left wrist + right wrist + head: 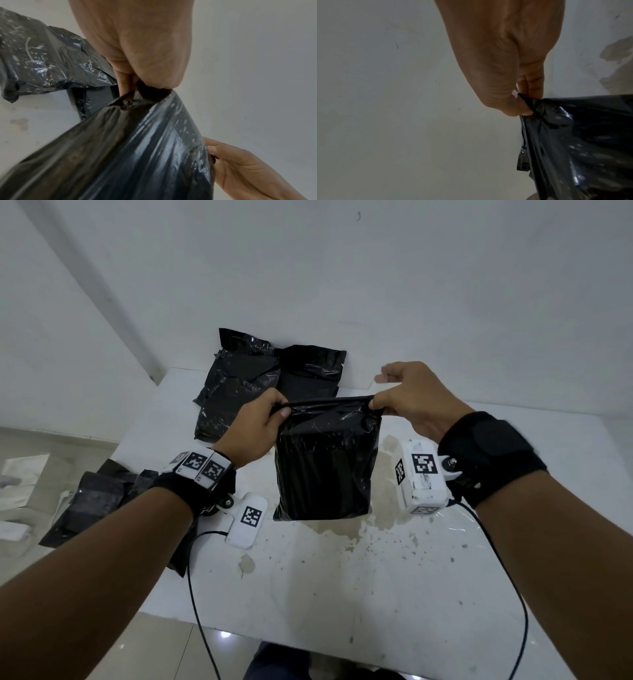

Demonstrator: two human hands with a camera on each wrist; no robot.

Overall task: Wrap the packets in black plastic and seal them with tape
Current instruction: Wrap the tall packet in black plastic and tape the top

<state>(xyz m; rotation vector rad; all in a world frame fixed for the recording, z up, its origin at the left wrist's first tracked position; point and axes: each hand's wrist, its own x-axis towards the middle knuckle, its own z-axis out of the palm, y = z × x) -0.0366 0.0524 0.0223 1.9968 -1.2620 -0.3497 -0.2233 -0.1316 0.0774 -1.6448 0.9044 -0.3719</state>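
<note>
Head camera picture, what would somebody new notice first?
A glossy black plastic bag hangs mid-frame above the stained white table, its top edge pinched at either end by the left hand and right hand. Behind it, wrapped black plastic packets lie by the wall.

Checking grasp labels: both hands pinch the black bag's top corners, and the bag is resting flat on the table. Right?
Not quite. The black bag hangs in the air above the table, as the head view shows. The left hand and right hand do pinch its top corners.
</note>
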